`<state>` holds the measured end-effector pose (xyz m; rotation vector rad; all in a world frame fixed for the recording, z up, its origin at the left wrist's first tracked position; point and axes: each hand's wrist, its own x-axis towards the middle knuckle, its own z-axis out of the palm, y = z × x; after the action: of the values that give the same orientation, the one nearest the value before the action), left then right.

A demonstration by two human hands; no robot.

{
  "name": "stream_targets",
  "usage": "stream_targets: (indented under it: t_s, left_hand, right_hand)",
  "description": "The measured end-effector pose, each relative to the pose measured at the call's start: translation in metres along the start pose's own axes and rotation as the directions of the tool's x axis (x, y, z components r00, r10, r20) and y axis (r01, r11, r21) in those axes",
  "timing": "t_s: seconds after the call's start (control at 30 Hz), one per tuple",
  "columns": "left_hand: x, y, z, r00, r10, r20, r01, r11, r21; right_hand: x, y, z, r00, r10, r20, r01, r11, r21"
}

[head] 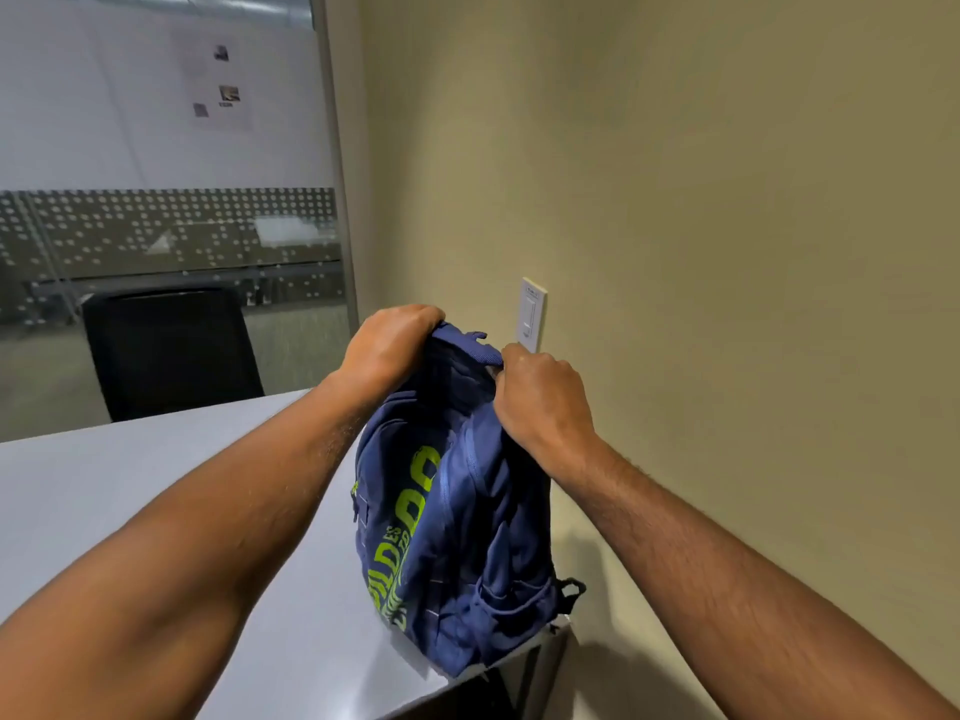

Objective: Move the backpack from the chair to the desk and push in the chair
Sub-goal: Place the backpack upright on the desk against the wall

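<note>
A navy blue backpack [457, 537] with lime green lettering stands upright over the near right corner of the light grey desk [156, 491]; its base seems to rest on the desktop at the edge. My left hand [387, 345] grips the top of the backpack on its left side. My right hand [540, 397] grips the top on its right side, close to the wall. A black chair [171, 350] stands at the far side of the desk, its back facing me. The chair on my side is out of view.
A beige wall [727, 252] runs along the right, right beside the backpack, with a white switch plate [531, 314] just behind my hands. A glass partition [166, 174] with a dotted band stands behind the desk on the left.
</note>
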<state>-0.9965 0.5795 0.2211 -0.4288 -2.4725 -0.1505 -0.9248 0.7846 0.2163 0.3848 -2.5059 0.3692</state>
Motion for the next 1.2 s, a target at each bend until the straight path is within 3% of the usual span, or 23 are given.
stream_targets:
  t_s: [0.37,0.63,0.77,0.93,1.1,1.2]
  left_hand:
    - [0.109,-0.018,0.096,0.982,0.156,0.104,-0.154,0.988,-0.03]
    - [0.12,-0.008,0.155,0.949,0.196,0.245,-0.203,0.979,0.003]
    - [0.123,-0.011,0.169,0.969,0.136,0.208,-0.13,0.991,-0.04]
    - [0.121,-0.005,0.188,0.968,-0.1,0.229,0.143,0.974,-0.177]
    - [0.111,-0.001,0.2,0.896,-0.026,0.443,0.176,0.938,-0.299]
    - [0.1,-0.005,0.202,0.89,-0.035,0.454,0.206,0.92,-0.333]
  right_hand:
    - [0.064,0.042,0.07,0.968,0.241,0.074,-0.248,0.963,0.109]
    - [0.053,0.078,0.114,0.944,0.299,0.142,-0.3,0.954,-0.011]
    - [0.055,0.082,0.126,0.965,0.247,0.093,-0.242,0.969,-0.054]
    - [0.052,0.083,0.135,0.999,0.041,0.036,-0.033,0.977,-0.21]
    - [0.041,0.093,0.15,0.994,0.035,0.1,-0.014,0.979,-0.203]
    - [0.037,0.094,0.154,0.993,0.056,0.101,-0.033,0.976,-0.217]
